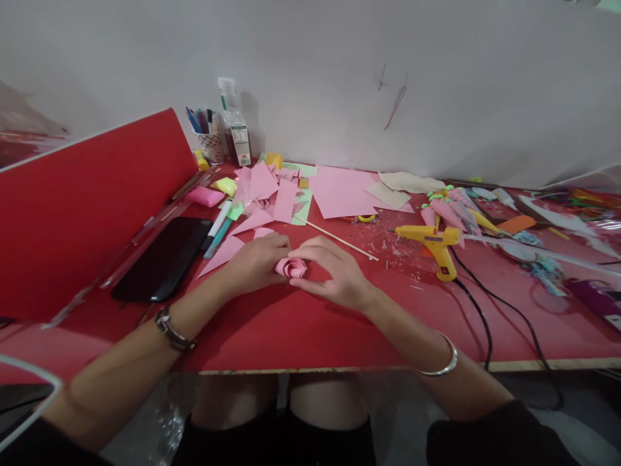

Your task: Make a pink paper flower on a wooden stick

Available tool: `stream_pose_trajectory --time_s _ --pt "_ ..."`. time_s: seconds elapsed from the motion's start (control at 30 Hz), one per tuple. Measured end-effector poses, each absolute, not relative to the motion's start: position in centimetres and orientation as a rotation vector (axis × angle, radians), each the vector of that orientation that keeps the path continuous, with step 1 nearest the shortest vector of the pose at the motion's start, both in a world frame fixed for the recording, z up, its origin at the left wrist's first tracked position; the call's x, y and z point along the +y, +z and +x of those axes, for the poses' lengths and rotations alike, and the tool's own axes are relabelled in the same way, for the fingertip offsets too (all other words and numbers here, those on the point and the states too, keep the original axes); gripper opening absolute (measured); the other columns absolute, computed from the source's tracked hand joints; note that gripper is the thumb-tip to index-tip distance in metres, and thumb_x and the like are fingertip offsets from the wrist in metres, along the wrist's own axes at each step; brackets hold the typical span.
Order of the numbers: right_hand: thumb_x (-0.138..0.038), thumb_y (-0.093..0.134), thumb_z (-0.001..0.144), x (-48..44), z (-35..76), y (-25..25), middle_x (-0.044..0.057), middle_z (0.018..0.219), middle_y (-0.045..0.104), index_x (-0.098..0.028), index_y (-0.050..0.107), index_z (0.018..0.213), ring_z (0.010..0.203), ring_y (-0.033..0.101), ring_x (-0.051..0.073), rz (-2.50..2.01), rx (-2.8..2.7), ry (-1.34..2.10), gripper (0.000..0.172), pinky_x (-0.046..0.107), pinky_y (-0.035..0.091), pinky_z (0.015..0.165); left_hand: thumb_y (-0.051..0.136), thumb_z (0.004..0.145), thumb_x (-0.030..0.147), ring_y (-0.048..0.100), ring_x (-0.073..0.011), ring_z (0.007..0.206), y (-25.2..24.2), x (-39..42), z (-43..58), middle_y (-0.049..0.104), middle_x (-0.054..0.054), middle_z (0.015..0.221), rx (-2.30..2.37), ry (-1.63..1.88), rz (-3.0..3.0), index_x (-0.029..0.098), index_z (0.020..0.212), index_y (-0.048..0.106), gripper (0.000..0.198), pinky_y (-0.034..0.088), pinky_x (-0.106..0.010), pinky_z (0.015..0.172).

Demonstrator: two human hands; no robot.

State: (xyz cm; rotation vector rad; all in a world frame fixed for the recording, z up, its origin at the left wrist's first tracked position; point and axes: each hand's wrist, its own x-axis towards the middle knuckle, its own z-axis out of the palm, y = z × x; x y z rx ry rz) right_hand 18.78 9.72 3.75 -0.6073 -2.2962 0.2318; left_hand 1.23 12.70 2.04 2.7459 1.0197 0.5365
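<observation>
A rolled pink paper flower [293,268] with curled, layered edges sits between my two hands, just above the red tabletop [301,330]. My left hand [259,260] has its fingers closed around the flower's left side. From the right, my right hand [334,272] grips the rim with thumb below and fingers above. Pink paper petals [223,254] lie just beyond my left hand. A thin wooden stick [339,239] runs behind my right hand. The parts of the flower under my fingers are hidden.
A yellow glue gun [434,244] with a black cord lies at the right. A black phone [162,259] and markers [218,226] are at the left. Behind are pink paper sheets [339,192], a glass bottle [237,129] and a pen cup [210,145]. A red board [97,207] leans left.
</observation>
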Motion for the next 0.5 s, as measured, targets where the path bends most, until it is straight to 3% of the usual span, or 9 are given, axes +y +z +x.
stream_pose_trajectory --time_s 0.13,0.3,0.5 --pt "-0.028 0.046 0.081 9.32 18.31 3.78 0.007 0.099 0.051 -0.018 0.047 0.104 0.095 0.048 0.015 -0.581 -2.409 0.173 0.026 0.03 0.044 0.082 0.046 0.074 0.022 0.047 -0.0107 0.059 1.36 12.87 1.26 0.049 -0.001 0.069 1.067 0.562 2.704 0.014 0.07 0.053 0.011 0.034 -0.02 0.048" --pt "-0.032 0.052 0.077 9.49 17.99 3.48 0.008 0.1 0.05 -0.017 0.047 0.106 0.098 0.046 0.016 -0.616 -2.363 0.225 0.033 0.03 0.042 0.084 0.047 0.074 0.026 0.053 -0.0131 0.068 1.52 12.5 1.67 0.056 -0.003 0.076 0.978 0.697 2.58 0.014 0.08 0.054 0.015 0.042 -0.022 0.056" --pt "-0.028 0.054 0.076 9.83 17.86 3.1 0.006 0.095 0.05 -0.021 0.054 0.097 0.093 0.047 0.015 -0.661 -2.34 0.402 0.022 0.03 0.043 0.081 0.052 0.071 0.021 0.057 -0.0147 0.076 1.8 12.07 1.77 0.06 -0.004 0.083 0.854 0.703 2.438 0.014 0.079 0.055 0.012 0.044 -0.022 0.061"
